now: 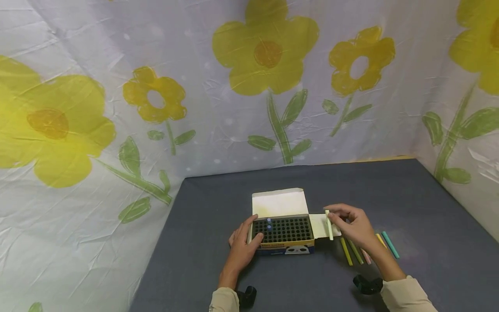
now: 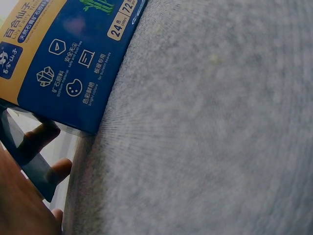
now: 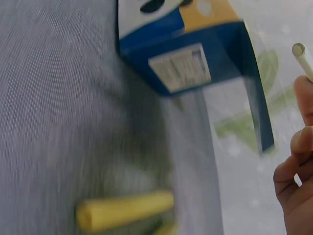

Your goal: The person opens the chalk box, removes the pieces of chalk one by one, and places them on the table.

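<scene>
A blue and yellow chalk box (image 1: 323,250) stands with its lid (image 1: 278,202) folded back and a white end flap out to the right. Its black insert (image 1: 292,229) has rows of holes, and two bluish chalk sticks (image 1: 269,227) show in it. My left hand (image 1: 241,251) grips the box's left end, thumb at the front corner; the left wrist view shows the printed side (image 2: 73,63). Above the end flap, my right hand (image 1: 358,227) pinches a pale yellowish chalk stick (image 1: 329,229), held nearly upright. The stick's round end (image 3: 299,49) shows in the right wrist view.
Right of the box, under and beside my right forearm, lie a yellow chalk stick (image 1: 346,251), a green one (image 1: 355,252), a pink one (image 1: 366,256) and a teal one (image 1: 390,245). A flowered cloth (image 1: 218,147) hangs behind the dark table (image 1: 218,195).
</scene>
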The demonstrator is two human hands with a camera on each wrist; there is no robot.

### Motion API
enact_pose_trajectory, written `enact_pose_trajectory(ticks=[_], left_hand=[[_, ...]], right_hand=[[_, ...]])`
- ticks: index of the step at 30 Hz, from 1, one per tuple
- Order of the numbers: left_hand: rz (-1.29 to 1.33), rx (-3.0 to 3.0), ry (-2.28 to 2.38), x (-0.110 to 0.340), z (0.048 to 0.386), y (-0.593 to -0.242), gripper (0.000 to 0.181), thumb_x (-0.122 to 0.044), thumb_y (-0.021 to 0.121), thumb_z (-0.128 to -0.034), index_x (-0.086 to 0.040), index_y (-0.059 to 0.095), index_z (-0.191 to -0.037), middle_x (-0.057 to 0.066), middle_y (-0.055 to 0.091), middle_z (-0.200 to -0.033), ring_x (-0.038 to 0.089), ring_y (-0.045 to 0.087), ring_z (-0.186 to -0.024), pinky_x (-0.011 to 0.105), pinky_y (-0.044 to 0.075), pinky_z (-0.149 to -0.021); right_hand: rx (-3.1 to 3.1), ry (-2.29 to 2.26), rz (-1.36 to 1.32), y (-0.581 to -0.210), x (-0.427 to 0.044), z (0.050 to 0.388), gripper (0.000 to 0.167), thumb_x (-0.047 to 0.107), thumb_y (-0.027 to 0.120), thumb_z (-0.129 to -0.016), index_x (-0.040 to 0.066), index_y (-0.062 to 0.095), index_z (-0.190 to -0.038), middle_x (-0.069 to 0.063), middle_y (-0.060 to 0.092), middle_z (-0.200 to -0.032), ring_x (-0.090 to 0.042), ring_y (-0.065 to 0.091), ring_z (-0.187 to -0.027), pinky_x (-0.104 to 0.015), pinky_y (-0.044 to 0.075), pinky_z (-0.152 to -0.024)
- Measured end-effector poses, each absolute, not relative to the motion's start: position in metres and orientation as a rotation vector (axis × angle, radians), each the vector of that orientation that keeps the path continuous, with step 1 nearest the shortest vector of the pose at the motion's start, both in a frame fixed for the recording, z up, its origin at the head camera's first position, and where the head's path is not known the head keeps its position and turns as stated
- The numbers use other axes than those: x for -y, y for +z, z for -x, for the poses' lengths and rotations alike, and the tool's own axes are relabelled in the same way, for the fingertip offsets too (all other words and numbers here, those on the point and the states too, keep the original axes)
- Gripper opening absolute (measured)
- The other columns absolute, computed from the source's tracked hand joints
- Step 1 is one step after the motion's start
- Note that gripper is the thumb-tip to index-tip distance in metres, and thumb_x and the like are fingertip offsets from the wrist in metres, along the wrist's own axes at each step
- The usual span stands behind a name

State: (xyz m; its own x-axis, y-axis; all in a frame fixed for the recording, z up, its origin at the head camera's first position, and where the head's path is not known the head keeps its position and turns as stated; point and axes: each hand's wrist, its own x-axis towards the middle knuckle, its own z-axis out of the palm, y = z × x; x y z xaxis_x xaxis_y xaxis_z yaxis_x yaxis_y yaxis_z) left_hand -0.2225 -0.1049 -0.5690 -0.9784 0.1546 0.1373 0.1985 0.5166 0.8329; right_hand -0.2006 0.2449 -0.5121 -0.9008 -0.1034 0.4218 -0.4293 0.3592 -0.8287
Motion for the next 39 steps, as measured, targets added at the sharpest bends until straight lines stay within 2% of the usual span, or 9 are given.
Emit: enact_pose_trajectory(ticks=[10,16,21,24,28,30,35,39], left_hand=[[0.304,2.694,-1.478,0.104,0.223,-0.569,0.057,-0.041,0.063,-0.0976,-0.05,0.041,-0.149,-0.004,0.045,-0.158,0.032,0.035,-0.15,0.063,0.004,-0.119],[0.295,2.699,-1.462,0.103,0.222,-0.569,0.056,-0.041,0.063,-0.0979,-0.051,0.041,-0.149,-0.005,0.045,-0.158,0.031,0.035,-0.15,0.062,0.004,-0.119],[0.329,2.68,-1.445,0.104,0.222,-0.571,0.056,-0.042,0.062,-0.0982,-0.046,0.042,-0.151,-0.002,0.046,-0.158,0.034,0.036,-0.149,0.065,0.005,-0.118],[0.35,2.67,-1.434,0.104,0.223,-0.571,0.056,-0.044,0.062,-0.0985,-0.044,0.043,-0.151,-0.001,0.047,-0.158,0.035,0.037,-0.149,0.066,0.007,-0.117],[0.355,2.669,-1.423,0.105,0.224,-0.571,0.055,-0.045,0.061,-0.0986,-0.044,0.043,-0.151,0.0,0.047,-0.157,0.035,0.038,-0.148,0.066,0.007,-0.116],[0.357,2.668,-1.42,0.105,0.224,-0.571,0.055,-0.045,0.061,-0.0986,-0.043,0.043,-0.151,0.0,0.048,-0.157,0.036,0.038,-0.148,0.067,0.007,-0.116],[0.333,2.686,-1.418,0.105,0.223,-0.572,0.056,-0.044,0.062,-0.0983,-0.045,0.043,-0.151,-0.002,0.047,-0.158,0.033,0.037,-0.149,0.064,0.006,-0.118],[0.328,2.691,-1.418,0.104,0.222,-0.572,0.056,-0.043,0.062,-0.0984,-0.046,0.042,-0.15,-0.003,0.046,-0.158,0.033,0.036,-0.15,0.064,0.005,-0.118]], right_hand=[[2.446,1.431,-0.297,-0.522,-0.289,0.186,0.023,0.012,0.064,-0.101,0.002,0.071,-0.12,0.008,0.071,-0.083,-0.013,0.064,-0.078,-0.024,0.048,-0.069],[2.492,1.401,-0.238,-0.528,-0.317,0.178,0.026,0.014,0.063,-0.101,0.0,0.069,-0.123,0.009,0.07,-0.085,-0.012,0.063,-0.077,-0.025,0.045,-0.065],[2.597,1.383,-0.123,-0.53,-0.344,0.173,0.034,0.024,0.061,-0.103,0.001,0.066,-0.128,0.011,0.069,-0.091,-0.006,0.064,-0.08,-0.026,0.049,-0.066],[2.656,1.327,-0.071,-0.533,-0.358,0.169,0.036,0.028,0.06,-0.104,0.003,0.067,-0.128,0.017,0.069,-0.095,0.003,0.064,-0.083,-0.024,0.051,-0.068],[2.703,1.294,-0.03,-0.537,-0.372,0.165,0.037,0.03,0.06,-0.104,0.002,0.067,-0.128,0.026,0.066,-0.098,0.006,0.062,-0.082,-0.026,0.051,-0.064],[2.717,1.287,-0.02,-0.539,-0.376,0.162,0.036,0.028,0.06,-0.104,0.001,0.067,-0.127,0.022,0.068,-0.098,0.004,0.063,-0.079,-0.027,0.049,-0.061],[2.77,1.203,0.018,-0.543,-0.383,0.159,0.035,0.028,0.06,-0.104,0.001,0.069,-0.124,-0.003,0.075,-0.098,0.0,0.061,-0.072,-0.027,0.046,-0.057],[2.848,1.128,0.048,-0.545,-0.386,0.159,0.035,0.03,0.061,-0.103,0.001,0.07,-0.121,-0.007,0.074,-0.09,-0.004,0.058,-0.062,-0.028,0.044,-0.053]])
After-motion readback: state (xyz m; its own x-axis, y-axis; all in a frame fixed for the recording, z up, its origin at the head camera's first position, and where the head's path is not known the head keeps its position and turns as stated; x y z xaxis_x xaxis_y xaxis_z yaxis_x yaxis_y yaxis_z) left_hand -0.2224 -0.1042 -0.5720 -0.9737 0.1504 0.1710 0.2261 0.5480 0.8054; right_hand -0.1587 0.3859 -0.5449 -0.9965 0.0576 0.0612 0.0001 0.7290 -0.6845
